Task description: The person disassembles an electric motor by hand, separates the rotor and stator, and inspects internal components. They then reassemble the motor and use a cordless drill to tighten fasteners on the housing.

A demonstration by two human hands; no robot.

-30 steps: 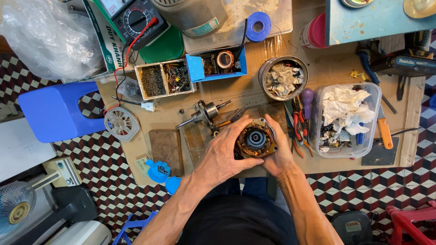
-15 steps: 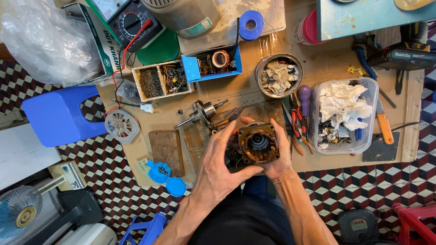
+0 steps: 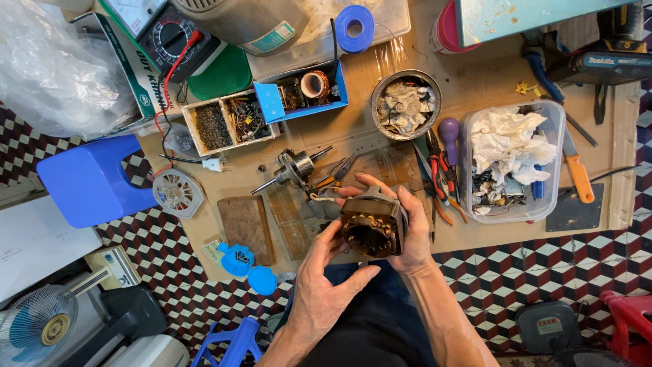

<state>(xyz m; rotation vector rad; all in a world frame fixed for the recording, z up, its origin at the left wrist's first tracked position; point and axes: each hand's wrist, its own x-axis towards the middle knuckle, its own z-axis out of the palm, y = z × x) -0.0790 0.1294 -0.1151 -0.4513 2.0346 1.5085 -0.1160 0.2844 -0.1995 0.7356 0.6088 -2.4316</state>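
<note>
Motor stator: a dark, round motor stator [image 3: 370,228] with copper windings showing inside its open face, held in the air just above the near edge of the counter [image 3: 380,156], at the middle of the view.
Right hand: the right hand [image 3: 413,234] is closed around the stator's 3 o'clock side, fingers wrapped over its top and back.
Left hand: the left hand [image 3: 329,282] has its fingers spread, fingertips touching the stator's 9 o'clock side and the thumb pointing toward its lower rim; it steadies rather than clamps.
Rotor: a metal rotor with shaft [image 3: 293,166] lies on the counter at 10 o'clock from the stator, near it.
Pliers: red-handled pliers [image 3: 440,178] lie at 2 o'clock, just beside the right hand.
Metal bowl: a round metal bowl [image 3: 406,105] of crumpled scraps sits at 12 o'clock, well apart.
Plastic tub: a clear plastic tub [image 3: 514,163] with white rags stands at 2 o'clock.
Blue box: a blue box [image 3: 303,90] holding a copper coil sits at 11 o'clock.
</note>
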